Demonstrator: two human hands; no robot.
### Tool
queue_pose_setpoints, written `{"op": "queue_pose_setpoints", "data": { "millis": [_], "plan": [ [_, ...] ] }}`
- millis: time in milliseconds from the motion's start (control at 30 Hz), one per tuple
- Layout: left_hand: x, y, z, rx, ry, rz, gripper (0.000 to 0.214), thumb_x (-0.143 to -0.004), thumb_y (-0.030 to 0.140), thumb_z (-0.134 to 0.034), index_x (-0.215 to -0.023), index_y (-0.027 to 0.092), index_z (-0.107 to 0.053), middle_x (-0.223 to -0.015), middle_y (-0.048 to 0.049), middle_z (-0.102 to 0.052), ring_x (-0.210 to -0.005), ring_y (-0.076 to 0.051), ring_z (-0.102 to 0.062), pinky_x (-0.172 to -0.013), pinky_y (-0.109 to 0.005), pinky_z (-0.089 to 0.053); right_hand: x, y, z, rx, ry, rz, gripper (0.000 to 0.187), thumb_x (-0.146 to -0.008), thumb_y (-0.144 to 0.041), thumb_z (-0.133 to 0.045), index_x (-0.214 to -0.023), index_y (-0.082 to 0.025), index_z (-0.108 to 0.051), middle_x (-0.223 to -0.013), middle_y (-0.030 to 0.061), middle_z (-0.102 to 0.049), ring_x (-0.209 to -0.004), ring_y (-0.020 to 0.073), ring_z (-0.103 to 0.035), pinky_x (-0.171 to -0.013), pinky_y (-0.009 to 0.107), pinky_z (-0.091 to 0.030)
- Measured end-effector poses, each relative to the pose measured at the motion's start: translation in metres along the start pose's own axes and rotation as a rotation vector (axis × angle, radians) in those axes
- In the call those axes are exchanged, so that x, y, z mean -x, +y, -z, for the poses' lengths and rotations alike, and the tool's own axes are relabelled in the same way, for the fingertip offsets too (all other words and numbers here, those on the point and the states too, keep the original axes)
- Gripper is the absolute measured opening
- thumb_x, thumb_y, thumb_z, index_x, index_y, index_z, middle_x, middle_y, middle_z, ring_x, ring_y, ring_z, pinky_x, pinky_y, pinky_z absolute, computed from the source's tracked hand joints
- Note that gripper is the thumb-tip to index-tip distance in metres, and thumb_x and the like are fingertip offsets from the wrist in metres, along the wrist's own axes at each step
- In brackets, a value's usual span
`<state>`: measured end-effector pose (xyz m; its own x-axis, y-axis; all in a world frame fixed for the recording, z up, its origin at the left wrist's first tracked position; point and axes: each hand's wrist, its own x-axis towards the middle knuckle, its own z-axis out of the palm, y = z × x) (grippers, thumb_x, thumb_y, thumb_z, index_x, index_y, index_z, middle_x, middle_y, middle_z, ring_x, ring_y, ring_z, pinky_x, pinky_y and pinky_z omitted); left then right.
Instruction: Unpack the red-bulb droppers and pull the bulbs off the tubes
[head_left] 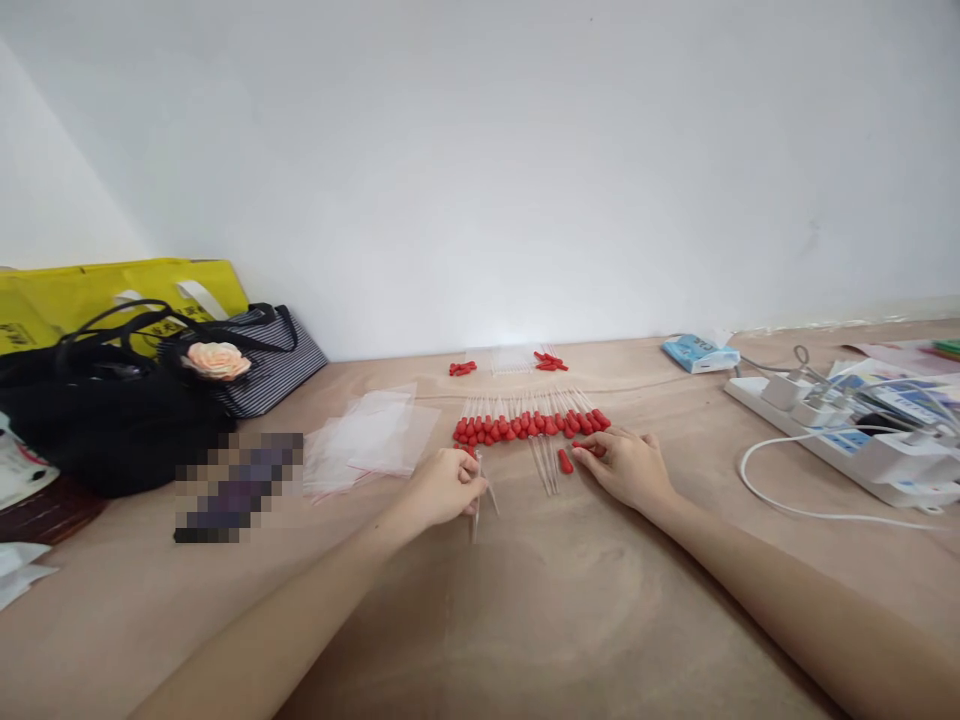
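Observation:
A row of droppers with red rubber bulbs (517,427) lies across the middle of the table, thin clear tubes pointing towards the wall. My left hand (450,485) is closed around thin clear dropper tubes (475,525), just in front of the row's left end. Some red bulbs show partly behind its fingers. My right hand (628,466) rests on the table near the row's right end, fingertips pinching a red rubber bulb. Beside them lies a loose bulb (565,461). Between my hands are several bare clear tubes (541,466).
Clear zip bags (382,435) lie left of my left hand, near a blurred dark object (240,487). Bags (112,420) stand far left. More red bulbs (551,361) lie near the wall. A blue tissue pack (699,353) and a power strip (847,440) with cables are right.

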<state>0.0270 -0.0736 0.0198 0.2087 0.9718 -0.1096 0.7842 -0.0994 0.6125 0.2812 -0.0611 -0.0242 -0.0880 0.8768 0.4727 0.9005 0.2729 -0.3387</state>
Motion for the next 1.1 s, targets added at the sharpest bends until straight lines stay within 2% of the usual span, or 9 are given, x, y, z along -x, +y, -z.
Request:
{"op": "queue_pose_setpoints", "data": {
  "millis": [167, 300, 500, 667, 767, 933, 1033, 1100],
  "plan": [
    [-0.008, -0.001, -0.009, -0.063, 0.026, 0.085, 0.021, -0.066, 0.034, -0.054, -0.071, 0.016, -0.061, -0.048, 0.0002, -0.062, -0.049, -0.015, -0.058, -0.048, -0.023, -0.038, -0.001, -0.003, 0.004, 0.009, -0.029, -0.054, 0.032, -0.077, -0.048, -0.043, -0.074, -0.025, -0.065, -0.065, 0.001, -0.064, -0.07, 0.0184, -0.056, -0.066, 0.032, -0.023],
    [-0.01, 0.008, -0.014, -0.061, 0.048, 0.123, 0.026, -0.066, 0.038, -0.055, -0.075, 0.014, -0.062, -0.051, -0.0014, -0.064, -0.05, -0.015, -0.06, -0.047, -0.022, -0.037, -0.002, -0.011, 0.005, 0.01, -0.03, -0.061, 0.038, -0.069, -0.058, -0.047, -0.072, -0.024, -0.064, -0.063, 0.0002, -0.063, -0.066, 0.018, -0.055, -0.066, 0.032, -0.022],
    [-0.017, 0.032, -0.025, -0.065, 0.081, 0.066, 0.031, -0.067, 0.031, -0.058, -0.089, 0.011, -0.059, -0.049, -0.0009, -0.063, -0.052, -0.015, -0.061, -0.054, -0.023, -0.042, -0.004, -0.018, 0.002, 0.002, -0.013, -0.034, 0.035, -0.068, -0.055, -0.05, -0.07, -0.023, -0.063, -0.06, -0.0004, -0.062, -0.063, 0.0165, -0.053, -0.065, 0.031, -0.021],
    [-0.032, 0.042, -0.034, -0.055, 0.1, 0.006, 0.024, -0.069, 0.031, -0.057, -0.082, 0.011, -0.061, -0.051, -0.0021, -0.063, -0.053, -0.016, -0.062, -0.056, -0.023, -0.043, -0.004, -0.017, 0.0, -0.012, -0.016, -0.024, 0.031, -0.073, -0.048, -0.047, -0.067, -0.023, -0.064, -0.056, -0.0007, -0.062, -0.062, 0.0158, -0.054, -0.066, 0.032, -0.021],
    [-0.035, 0.038, -0.033, -0.048, 0.127, -0.032, 0.022, -0.075, 0.032, -0.051, -0.081, 0.013, -0.061, -0.059, -0.0029, -0.065, -0.056, -0.015, -0.062, -0.06, -0.025, -0.044, -0.003, -0.017, 0.001, -0.006, -0.004, 0.002, 0.029, -0.075, -0.046, -0.047, -0.068, -0.023, -0.064, -0.058, -0.0008, -0.063, -0.062, 0.015, -0.055, -0.066, 0.032, -0.021],
    [-0.029, 0.013, -0.024, -0.208, 0.356, -0.269, 0.009, -0.075, 0.021, -0.051, -0.076, 0.016, -0.059, -0.074, -0.0035, -0.062, -0.067, -0.015, -0.059, -0.064, -0.028, -0.043, -0.003, -0.014, -0.001, -0.033, -0.004, 0.008, 0.028, -0.076, -0.044, -0.046, -0.07, -0.023, -0.063, -0.059, -0.002, -0.063, -0.063, 0.0139, -0.055, -0.065, 0.031, -0.021],
    [-0.027, -0.001, -0.023, -0.258, 0.395, -0.354, 0.008, -0.073, 0.017, -0.053, -0.08, 0.016, -0.056, -0.086, -0.003, -0.057, -0.064, -0.012, -0.056, -0.063, -0.027, -0.043, -0.003, -0.014, -0.002, -0.028, 0.053, 0.032, 0.027, -0.076, -0.044, -0.048, -0.072, -0.022, -0.062, -0.063, -0.0008, -0.063, -0.066, 0.0148, -0.054, -0.066, 0.031, -0.021],
    [-0.028, -0.007, -0.024, -0.282, 0.422, -0.379, 0.01, -0.072, 0.016, -0.054, -0.082, 0.017, -0.055, -0.089, -0.0027, -0.054, -0.068, -0.013, -0.055, -0.066, -0.028, -0.043, -0.001, -0.017, -0.001, -0.021, 0.088, 0.097, 0.027, -0.076, -0.044, -0.048, -0.072, -0.02, -0.061, -0.064, 0.0002, -0.062, -0.066, 0.0147, -0.053, -0.067, 0.031, -0.021]
  ]
}}
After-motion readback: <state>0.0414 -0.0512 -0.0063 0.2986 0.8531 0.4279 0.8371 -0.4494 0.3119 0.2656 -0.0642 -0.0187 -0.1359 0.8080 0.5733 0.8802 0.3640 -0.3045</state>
